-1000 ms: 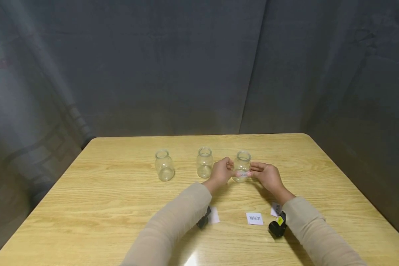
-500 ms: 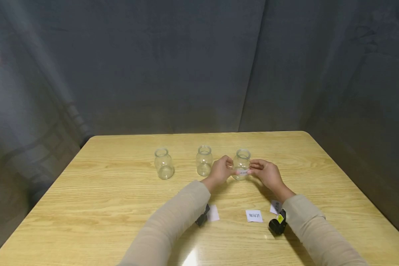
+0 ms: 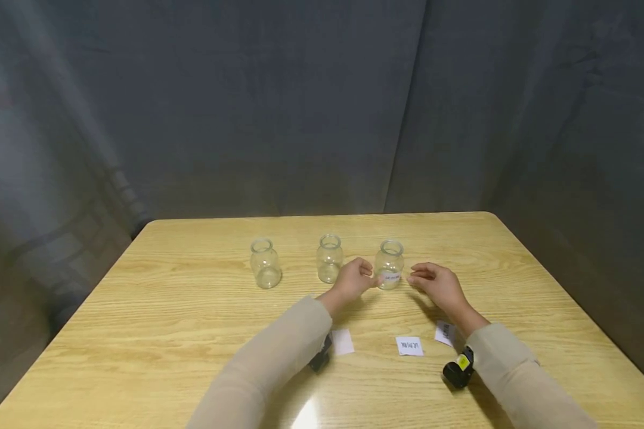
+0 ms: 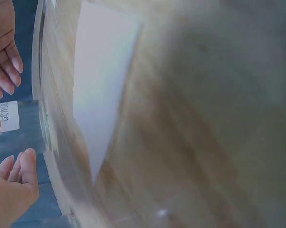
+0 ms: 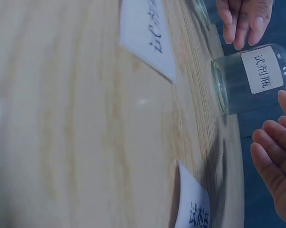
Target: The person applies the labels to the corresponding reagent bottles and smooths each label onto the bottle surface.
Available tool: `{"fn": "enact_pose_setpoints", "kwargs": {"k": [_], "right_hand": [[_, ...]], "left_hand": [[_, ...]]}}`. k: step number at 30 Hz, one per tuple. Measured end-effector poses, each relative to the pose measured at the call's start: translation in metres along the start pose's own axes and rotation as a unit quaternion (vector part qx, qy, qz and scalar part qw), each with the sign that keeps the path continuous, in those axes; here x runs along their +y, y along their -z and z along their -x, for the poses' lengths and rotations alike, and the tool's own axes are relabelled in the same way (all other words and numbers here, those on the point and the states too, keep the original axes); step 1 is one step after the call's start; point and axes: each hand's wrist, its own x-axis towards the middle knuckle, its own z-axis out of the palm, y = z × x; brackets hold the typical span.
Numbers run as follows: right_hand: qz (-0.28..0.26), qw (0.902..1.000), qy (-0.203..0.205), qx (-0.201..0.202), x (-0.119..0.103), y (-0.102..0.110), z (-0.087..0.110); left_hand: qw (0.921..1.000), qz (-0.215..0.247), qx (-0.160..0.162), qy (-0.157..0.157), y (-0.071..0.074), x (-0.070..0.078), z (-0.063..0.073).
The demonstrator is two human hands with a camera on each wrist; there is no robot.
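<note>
On the right of the row in the head view stands a clear glass jar (image 3: pixel 390 260) bearing a white printed label (image 3: pixel 390 276) low on its front. My left hand (image 3: pixel 352 279) is at the jar's left, fingers relaxed, its thumb tip right by the label's edge. Just off the jar's right side, my right hand (image 3: pixel 439 287) has loosely bent fingers around nothing. The right wrist view shows the label (image 5: pixel 262 69) lying flat on the glass, with dark characters, between both hands.
Two more glass jars, one in the middle (image 3: pixel 330 260) and one at left (image 3: pixel 265 266), stand in the row. Nearer lie a blank paper piece (image 3: pixel 343 342), a printed label sheet (image 3: pixel 409 346) and another printed piece (image 3: pixel 445 332). Dark curtains (image 3: pixel 279 107) hang behind the table (image 3: pixel 155 333).
Both hands held the label's ends against the jar before. Now the right hand has let go and drawn off rightward; the left has eased back slightly, and the label stays on the glass.
</note>
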Motion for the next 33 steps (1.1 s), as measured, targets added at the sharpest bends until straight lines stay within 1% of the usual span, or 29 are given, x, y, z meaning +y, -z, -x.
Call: {"fn": "enact_pose_setpoints", "kwargs": {"k": [1, 4, 7, 8, 10, 13, 16, 18, 24, 30, 33], "right_hand": [[-0.004, 1.0, 0.004, -0.002, 0.001, 0.001, 0.001], [0.006, 0.9999, 0.012, 0.0, 0.004, 0.001, 0.004], [0.005, 0.9997, 0.021, -0.008, 0.005, 0.003, 0.008], [0.012, 0.9998, 0.018, -0.002, 0.005, 0.003, 0.009], [0.007, 0.9998, 0.017, -0.008, 0.003, 0.005, 0.013], [0.015, 0.9996, 0.011, -0.019, 0.0, 0.008, 0.019], [0.034, 0.9988, 0.01, -0.035, 0.0, 0.011, 0.025], [0.044, 0.9981, 0.009, -0.041, 0.002, 0.014, 0.028], [0.049, 0.9973, 0.0, -0.054, 0.002, 0.022, 0.037], [0.056, 0.9961, -0.006, -0.068, 0.007, 0.029, 0.045], [0.066, 0.9951, -0.005, -0.074, 0.012, 0.032, 0.049]], "left_hand": [[0.9999, 0.004, 0.0, -0.016, -0.002, -0.007, -0.003], [0.9997, 0.006, -0.009, -0.022, 0.0, -0.009, 0.0], [0.9993, 0.018, -0.02, -0.025, -0.001, -0.01, 0.004], [0.9994, 0.022, -0.026, -0.007, 0.001, -0.002, 0.01], [0.999, 0.032, -0.032, -0.005, -0.001, -0.002, 0.014], [0.9973, 0.056, -0.047, 0.003, -0.004, -0.001, 0.02], [0.995, 0.074, -0.067, 0.0, -0.007, 0.0, 0.024], [0.9938, 0.076, -0.081, -0.002, -0.009, 0.002, 0.026], [0.9924, 0.08, -0.094, 0.005, -0.016, 0.009, 0.031], [0.9875, 0.105, -0.117, -0.014, -0.024, 0.013, 0.033], [0.9859, 0.11, -0.125, -0.018, -0.028, 0.014, 0.034]]}}
